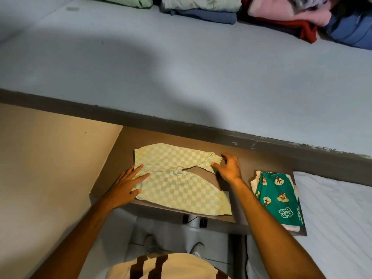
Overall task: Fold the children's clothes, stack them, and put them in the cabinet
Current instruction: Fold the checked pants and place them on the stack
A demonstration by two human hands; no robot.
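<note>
A pair of green-and-white checked children's trousers [177, 178] lies spread on a small brown table [231, 190], legs pointing right. My left hand [128, 184] rests flat, fingers apart, on the waist end at the left. My right hand [228, 167] pinches the hem of the far leg at the right. A folded green garment with chipmunk prints [278, 196] lies on top of a small stack on the table's right end.
A grey-blue ledge [181, 77] runs behind the table and carries piles of folded clothes [201, 9] at its far edge. A beige wall [50, 158] is at the left. White bedding [338, 218] lies at the right.
</note>
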